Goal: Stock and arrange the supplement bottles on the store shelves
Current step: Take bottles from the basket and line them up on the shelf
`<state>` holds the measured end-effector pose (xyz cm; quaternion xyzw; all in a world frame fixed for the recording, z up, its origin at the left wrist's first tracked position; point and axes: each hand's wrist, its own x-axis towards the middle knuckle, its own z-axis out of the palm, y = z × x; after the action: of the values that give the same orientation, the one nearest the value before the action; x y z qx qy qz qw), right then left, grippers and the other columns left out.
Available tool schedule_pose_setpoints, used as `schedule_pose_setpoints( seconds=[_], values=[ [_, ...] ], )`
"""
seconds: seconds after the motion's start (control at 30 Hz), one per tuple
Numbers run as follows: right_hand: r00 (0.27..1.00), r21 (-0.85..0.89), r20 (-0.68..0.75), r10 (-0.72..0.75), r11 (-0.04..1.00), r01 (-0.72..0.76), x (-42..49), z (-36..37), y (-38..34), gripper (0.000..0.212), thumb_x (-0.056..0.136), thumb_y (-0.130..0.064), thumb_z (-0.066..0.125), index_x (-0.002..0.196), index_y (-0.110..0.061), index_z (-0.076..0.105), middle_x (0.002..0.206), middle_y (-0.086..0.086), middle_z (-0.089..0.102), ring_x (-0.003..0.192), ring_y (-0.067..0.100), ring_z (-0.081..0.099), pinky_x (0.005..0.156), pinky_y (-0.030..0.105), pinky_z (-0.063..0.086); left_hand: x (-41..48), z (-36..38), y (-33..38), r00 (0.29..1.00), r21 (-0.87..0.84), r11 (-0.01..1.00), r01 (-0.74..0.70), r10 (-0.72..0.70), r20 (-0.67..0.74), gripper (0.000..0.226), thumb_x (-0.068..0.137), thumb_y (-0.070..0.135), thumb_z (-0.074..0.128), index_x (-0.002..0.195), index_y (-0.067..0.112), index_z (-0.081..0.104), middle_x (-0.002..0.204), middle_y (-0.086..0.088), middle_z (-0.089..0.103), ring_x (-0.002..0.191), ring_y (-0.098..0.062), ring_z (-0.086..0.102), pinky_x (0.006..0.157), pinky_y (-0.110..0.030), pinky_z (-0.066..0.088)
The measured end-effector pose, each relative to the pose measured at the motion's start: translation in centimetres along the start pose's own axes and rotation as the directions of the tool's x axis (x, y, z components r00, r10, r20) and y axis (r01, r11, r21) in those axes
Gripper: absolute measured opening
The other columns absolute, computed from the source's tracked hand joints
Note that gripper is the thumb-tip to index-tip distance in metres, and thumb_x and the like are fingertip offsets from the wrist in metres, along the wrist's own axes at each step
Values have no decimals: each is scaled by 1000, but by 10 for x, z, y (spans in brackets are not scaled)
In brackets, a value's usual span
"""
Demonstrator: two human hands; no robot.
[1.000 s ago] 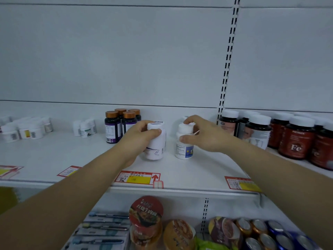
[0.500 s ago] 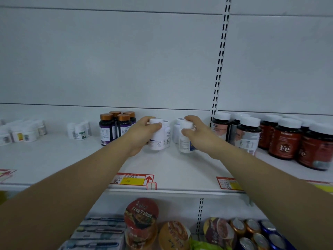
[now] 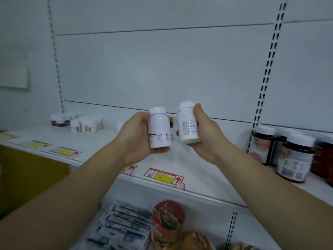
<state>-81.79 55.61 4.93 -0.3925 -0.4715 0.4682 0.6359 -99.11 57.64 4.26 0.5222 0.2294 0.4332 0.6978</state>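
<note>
- Your left hand point(image 3: 137, 139) curls round a white bottle point(image 3: 158, 129), held above the shelf point(image 3: 100, 143); it is upright, cap up, with its long axis near vertical.
- Your right hand point(image 3: 207, 139) grips a second white bottle point(image 3: 188, 123) just beside the first, cap up and slightly tilted.
- The print on both labels is too blurred to read.
- Small white jars point(image 3: 86, 123) stand far left on the shelf.
- Dark jars point(image 3: 295, 159) crowd the right, the outermost cut off by the edge.
- A noodle cup point(image 3: 168, 219) sits below.
</note>
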Motion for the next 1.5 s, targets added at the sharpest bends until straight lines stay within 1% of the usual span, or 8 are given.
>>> schedule_pose_setpoints(
  seconds=[0.27,0.5,0.63,0.8,0.9,1.17,1.3,1.5],
  values=[
    [995,124,90,50,990,-61,-5,74,32,40,100,-45,37,116,-13,56,102,11,69,86,25,67,80,43,52,-57,-62,21,932,203,970,-134,193,-306,25,100,32,38,101,16,58,103,-14,65,84,-27,64,72,-45,54],
    [971,7,237,38,999,-41,-7,160,74,26,102,-30,37,102,-16,58,88,6,65,79,20,62,78,36,50,-105,-149,28,904,316,946,-78,200,-377,24,99,33,40,112,21,56,113,-17,64,94,-29,65,62,-36,59],
    [949,-179,311,47,984,10,-9,204,111,37,99,-41,42,129,-20,47,112,3,66,100,20,66,95,45,50,-129,-198,27,887,294,955,-33,163,-431,23,98,27,45,116,21,58,113,-13,66,100,-29,65,68,-39,58],
    [926,-279,366,97,960,9,-14,245,165,16,97,-34,48,113,-33,50,99,-8,66,85,9,67,76,31,56,-157,-255,16,864,259,965,42,95,-495,25,97,24,45,118,21,58,113,-11,66,107,-30,61,88,-50,51],
    [917,-289,361,171,955,-64,-13,263,197,19,97,-31,49,116,-27,52,92,-7,66,73,4,66,63,22,53,-167,-286,2,819,191,978,88,38,-573,21,98,28,42,109,20,58,106,-11,66,98,-28,63,85,-49,52],
    [889,-359,281,361,899,-252,23,277,286,18,92,-36,55,109,-31,55,108,3,66,93,19,66,91,44,53,-154,-361,-42,792,126,967,222,-104,-601,22,97,28,47,115,19,57,102,-8,67,90,-23,66,74,-42,54],
    [873,-435,232,428,849,-301,53,268,326,45,70,-53,60,110,-31,56,113,1,65,101,21,64,97,49,48,-138,-398,-64,762,199,923,329,-135,-633,29,96,27,52,124,24,53,115,-1,64,99,-18,63,71,-33,54],
    [868,-464,126,480,802,-376,89,257,380,23,88,-31,64,109,-27,56,116,3,64,103,23,63,97,48,48,-116,-454,-91,740,270,860,433,-168,-652,27,94,22,56,120,29,52,112,5,62,92,-11,62,62,-24,54]
  ],
)
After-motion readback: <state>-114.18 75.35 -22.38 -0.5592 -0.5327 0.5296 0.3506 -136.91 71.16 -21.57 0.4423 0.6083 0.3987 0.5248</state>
